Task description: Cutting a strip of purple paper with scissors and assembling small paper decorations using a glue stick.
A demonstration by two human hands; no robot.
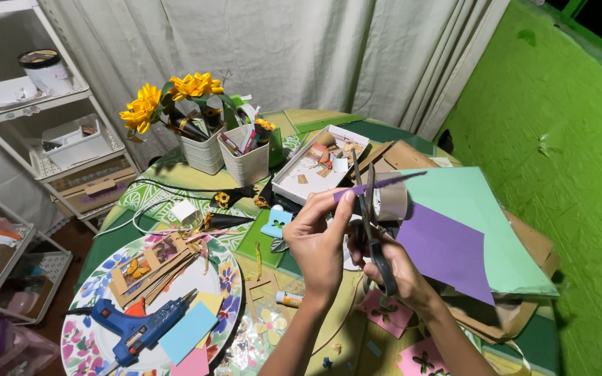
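Observation:
My left hand (320, 240) pinches one end of a thin purple paper strip (379, 184) between thumb and fingers, above the table's middle. My right hand (400, 273) grips black-handled scissors (371, 223), blades pointing up and crossing the strip. Behind the hands lies a purple paper sheet (447, 251) on top of a light green sheet (482, 223). A roll of tape (391, 202) sits just behind the scissors.
A floral plate (92, 334) at front left holds a blue glue gun (137, 327), cardboard pieces and coloured paper. White baskets (245, 163) with yellow paper flowers (168, 94) stand at the back, beside an open white box (315, 167). Pink flower cut-outs (388, 313) and a glue stick (288, 299) lie near my arms. Shelves stand left.

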